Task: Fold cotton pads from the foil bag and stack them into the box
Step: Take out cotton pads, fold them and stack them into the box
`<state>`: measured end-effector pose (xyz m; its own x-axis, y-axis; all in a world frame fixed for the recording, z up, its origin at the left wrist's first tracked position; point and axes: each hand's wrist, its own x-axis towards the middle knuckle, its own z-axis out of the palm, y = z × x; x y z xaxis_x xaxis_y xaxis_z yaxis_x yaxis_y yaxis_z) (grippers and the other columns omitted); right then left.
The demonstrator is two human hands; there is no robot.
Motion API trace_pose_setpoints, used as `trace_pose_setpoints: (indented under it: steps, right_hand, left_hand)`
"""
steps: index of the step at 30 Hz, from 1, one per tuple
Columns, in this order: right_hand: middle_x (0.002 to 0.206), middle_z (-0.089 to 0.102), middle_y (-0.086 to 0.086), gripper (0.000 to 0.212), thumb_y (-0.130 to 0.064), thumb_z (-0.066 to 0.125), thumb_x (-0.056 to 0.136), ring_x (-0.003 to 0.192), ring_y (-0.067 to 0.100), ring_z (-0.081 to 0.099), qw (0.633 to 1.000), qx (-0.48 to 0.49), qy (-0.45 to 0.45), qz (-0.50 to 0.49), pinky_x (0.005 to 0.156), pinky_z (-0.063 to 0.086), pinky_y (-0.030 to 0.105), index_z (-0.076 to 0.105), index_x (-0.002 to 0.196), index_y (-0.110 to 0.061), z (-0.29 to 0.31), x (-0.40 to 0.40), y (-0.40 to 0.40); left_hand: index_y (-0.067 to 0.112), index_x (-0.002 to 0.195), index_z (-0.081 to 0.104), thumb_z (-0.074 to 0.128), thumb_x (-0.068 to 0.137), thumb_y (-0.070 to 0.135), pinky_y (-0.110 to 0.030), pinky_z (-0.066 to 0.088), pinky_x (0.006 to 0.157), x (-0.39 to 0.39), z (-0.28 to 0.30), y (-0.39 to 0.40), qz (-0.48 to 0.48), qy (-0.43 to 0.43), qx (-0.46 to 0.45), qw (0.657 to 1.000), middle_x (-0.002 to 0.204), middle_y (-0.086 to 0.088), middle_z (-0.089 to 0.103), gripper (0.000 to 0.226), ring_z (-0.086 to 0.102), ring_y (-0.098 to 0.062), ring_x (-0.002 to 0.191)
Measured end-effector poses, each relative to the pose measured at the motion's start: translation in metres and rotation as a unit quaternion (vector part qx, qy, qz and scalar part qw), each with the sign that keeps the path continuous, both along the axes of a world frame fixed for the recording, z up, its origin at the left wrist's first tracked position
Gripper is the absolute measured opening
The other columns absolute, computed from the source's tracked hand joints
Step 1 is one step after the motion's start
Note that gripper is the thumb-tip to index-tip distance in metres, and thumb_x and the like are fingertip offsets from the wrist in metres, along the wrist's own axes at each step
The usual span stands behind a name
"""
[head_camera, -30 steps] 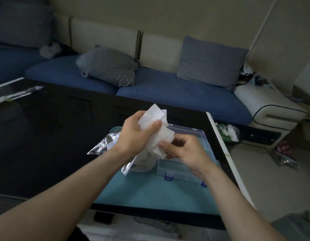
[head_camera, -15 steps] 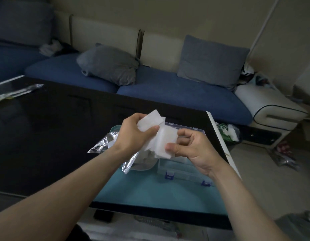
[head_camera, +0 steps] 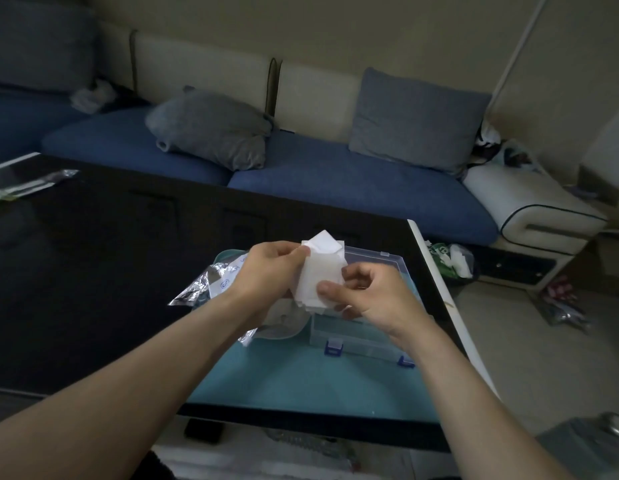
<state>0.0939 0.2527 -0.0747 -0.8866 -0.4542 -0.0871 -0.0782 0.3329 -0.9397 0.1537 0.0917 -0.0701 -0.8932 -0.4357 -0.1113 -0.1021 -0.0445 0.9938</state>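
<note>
Box (head_camera: 387, 268) top open from above — both hands (head_camera: 266, 271) (head_camera: 374, 299) and pads (head_camera: 322, 271) hover over it. Foil bag (head_camera: 211, 282) crowds its left; black table (head_camera: 93, 254) beyond seems bare.

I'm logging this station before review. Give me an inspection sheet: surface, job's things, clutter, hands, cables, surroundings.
Surface: black glossy table with a teal mat at the near edge.
Job's things: white cotton pads held above the clear plastic box, which has blue latches; opened foil bag lies left of the box.
Clutter: clear wrapper at the table's far left.
Hands: left hand and right hand both pinch the pads.
Cables: nothing seen.
Surroundings: blue sofa with grey cushions; bags on the floor to the right.
</note>
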Motion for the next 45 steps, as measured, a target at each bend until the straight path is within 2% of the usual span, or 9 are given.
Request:
trace_pose_setpoints:
  steps: [4,8,12,17,21,27,34,38,45]
  right_hand:
    - [0.082,0.073,0.007,0.029,-0.019,0.086,0.076,0.074,0.018,0.070,0.999,-0.021,0.010,0.024,0.068,0.062,0.035,0.071,0.095,-0.005,0.001,0.001,0.002]
    - [0.094,0.073,0.009,0.028,-0.012,0.083,0.076,0.086,0.025,0.073,0.994,-0.083,-0.031,0.061,0.074,0.063,0.043,0.068,0.096,0.001,0.004,0.001,0.007]
    - [0.093,0.072,0.013,0.041,-0.012,0.075,0.069,0.077,0.024,0.072,0.951,-0.268,-0.154,0.021,0.054,0.060,0.030,0.067,0.107,0.002,0.014,0.003,0.006]
    - [0.082,0.071,0.004,0.008,-0.007,0.070,0.079,0.073,0.018,0.070,0.894,-0.417,-0.161,-0.023,0.058,0.058,0.025,0.065,0.086,-0.009,0.020,0.011,-0.007]
    - [0.079,0.072,0.004,0.014,-0.006,0.069,0.088,0.073,0.019,0.069,0.916,-0.352,-0.175,-0.078,0.059,0.055,0.024,0.063,0.078,-0.014,0.016,0.018,-0.019]
    - [0.080,0.072,0.003,0.016,-0.008,0.075,0.084,0.075,0.018,0.068,0.947,-0.262,-0.150,-0.114,0.060,0.052,0.025,0.064,0.075,-0.015,0.013,0.013,-0.014]
    - [0.085,0.074,0.006,0.013,-0.009,0.074,0.081,0.069,0.011,0.070,0.882,-0.410,-0.212,-0.100,0.057,0.055,0.020,0.067,0.092,-0.009,0.022,0.010,-0.005]
    - [0.088,0.076,0.006,0.021,-0.013,0.079,0.072,0.070,0.014,0.070,0.947,-0.307,-0.079,-0.051,0.055,0.052,0.022,0.065,0.089,-0.014,0.021,0.014,-0.003]
    - [0.086,0.077,0.000,0.018,-0.014,0.078,0.086,0.068,0.005,0.066,0.989,-0.114,0.083,-0.052,0.061,0.047,0.023,0.068,0.100,-0.015,0.011,-0.003,0.010]
  left_hand:
    - [0.000,0.099,0.067,0.057,0.098,0.011,-0.037,0.059,0.067,0.001,0.004,0.001,0.010,-0.011,0.098,0.995,0.089,-0.012,0.067,0.015,0.064,-0.024,0.078]
    - [0.000,0.083,0.063,0.054,0.095,0.001,-0.035,0.059,0.065,-0.001,0.007,-0.003,0.015,-0.009,0.208,0.978,0.080,-0.013,0.064,0.015,0.065,-0.023,0.072]
    - [-0.007,0.096,0.064,0.053,0.097,0.000,-0.030,0.061,0.063,-0.004,0.006,-0.010,0.034,0.021,0.257,0.966,0.079,-0.014,0.072,0.012,0.072,-0.018,0.066]
    - [-0.005,0.109,0.059,0.060,0.095,0.003,-0.030,0.062,0.064,-0.004,0.006,-0.004,0.050,0.036,0.266,0.962,0.097,-0.018,0.073,0.016,0.074,-0.021,0.073]
    - [0.004,0.086,0.058,0.062,0.094,0.003,-0.027,0.061,0.072,-0.001,0.008,0.010,0.047,0.068,0.260,0.962,0.074,-0.007,0.071,0.009,0.069,-0.015,0.064]
    - [0.001,0.095,0.058,0.067,0.090,0.004,-0.032,0.062,0.075,0.002,0.010,0.015,0.040,0.082,0.256,0.962,0.084,-0.013,0.071,0.010,0.070,-0.020,0.071]
    - [0.007,0.078,0.052,0.069,0.089,0.007,-0.038,0.062,0.079,0.001,0.010,0.006,0.060,0.101,0.254,0.960,0.092,-0.023,0.073,0.020,0.075,-0.027,0.080]
    - [0.003,0.091,0.056,0.069,0.085,-0.008,-0.027,0.058,0.054,0.006,0.007,0.007,0.039,0.091,0.073,0.992,0.070,-0.013,0.071,0.018,0.072,-0.023,0.059]
    - [-0.001,0.112,0.065,0.065,0.086,-0.012,-0.035,0.062,0.067,0.009,0.006,0.006,-0.143,0.079,-0.017,0.986,0.092,-0.022,0.074,0.028,0.074,-0.035,0.079]
